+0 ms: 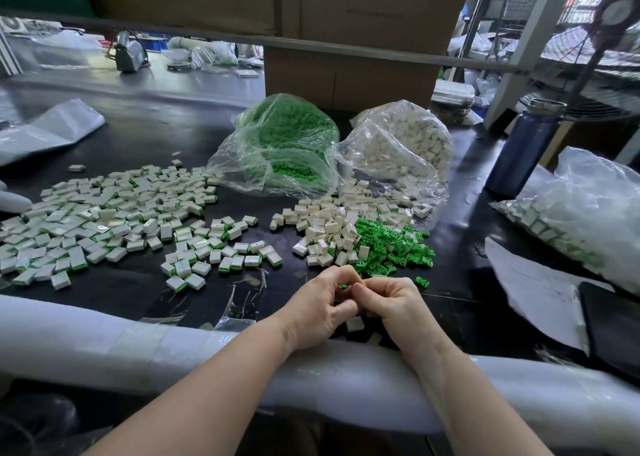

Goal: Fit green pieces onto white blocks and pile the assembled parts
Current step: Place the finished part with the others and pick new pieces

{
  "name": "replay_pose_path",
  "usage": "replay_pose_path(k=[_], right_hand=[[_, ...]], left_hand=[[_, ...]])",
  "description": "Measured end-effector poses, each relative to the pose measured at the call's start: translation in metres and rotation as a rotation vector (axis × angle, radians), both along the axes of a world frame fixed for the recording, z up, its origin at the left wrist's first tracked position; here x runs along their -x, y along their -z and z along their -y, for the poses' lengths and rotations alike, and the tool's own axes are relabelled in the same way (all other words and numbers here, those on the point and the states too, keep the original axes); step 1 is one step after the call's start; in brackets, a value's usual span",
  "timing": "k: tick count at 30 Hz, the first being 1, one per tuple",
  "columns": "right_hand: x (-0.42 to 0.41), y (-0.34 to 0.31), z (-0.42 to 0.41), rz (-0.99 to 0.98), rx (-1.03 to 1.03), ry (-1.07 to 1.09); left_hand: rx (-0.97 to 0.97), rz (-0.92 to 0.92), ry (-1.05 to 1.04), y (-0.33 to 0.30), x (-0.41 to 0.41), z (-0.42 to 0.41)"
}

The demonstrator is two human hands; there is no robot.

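Evidently both hands are curling together, the left hand (pixel 317 303) and right hand (pixel 391 305) pinching a green piece (pixel 343 286); light, rigid, slippery, it is needing fingertip grips on its edges.

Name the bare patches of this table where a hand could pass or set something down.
Bare: the dark strip between the empty plastic bag and the assembled parts, and left of the left hand. Crowded: the white blocks and green pieces.
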State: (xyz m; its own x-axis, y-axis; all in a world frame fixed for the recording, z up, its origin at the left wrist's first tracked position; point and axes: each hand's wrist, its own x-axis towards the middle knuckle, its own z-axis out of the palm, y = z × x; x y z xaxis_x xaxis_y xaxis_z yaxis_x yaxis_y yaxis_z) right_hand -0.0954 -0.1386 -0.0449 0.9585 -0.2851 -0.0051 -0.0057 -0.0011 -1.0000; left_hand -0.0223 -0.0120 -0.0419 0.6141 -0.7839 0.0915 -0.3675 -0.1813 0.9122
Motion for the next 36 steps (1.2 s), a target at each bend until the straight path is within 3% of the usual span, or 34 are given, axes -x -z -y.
replay_pose_path(k=[36], right_hand=[[0.0024, -0.0054, -0.0027, 0.003, -0.005, -0.021]], left_hand=[[0.029, -0.010, 0.018, -0.0074, 0.0027, -0.0004]])
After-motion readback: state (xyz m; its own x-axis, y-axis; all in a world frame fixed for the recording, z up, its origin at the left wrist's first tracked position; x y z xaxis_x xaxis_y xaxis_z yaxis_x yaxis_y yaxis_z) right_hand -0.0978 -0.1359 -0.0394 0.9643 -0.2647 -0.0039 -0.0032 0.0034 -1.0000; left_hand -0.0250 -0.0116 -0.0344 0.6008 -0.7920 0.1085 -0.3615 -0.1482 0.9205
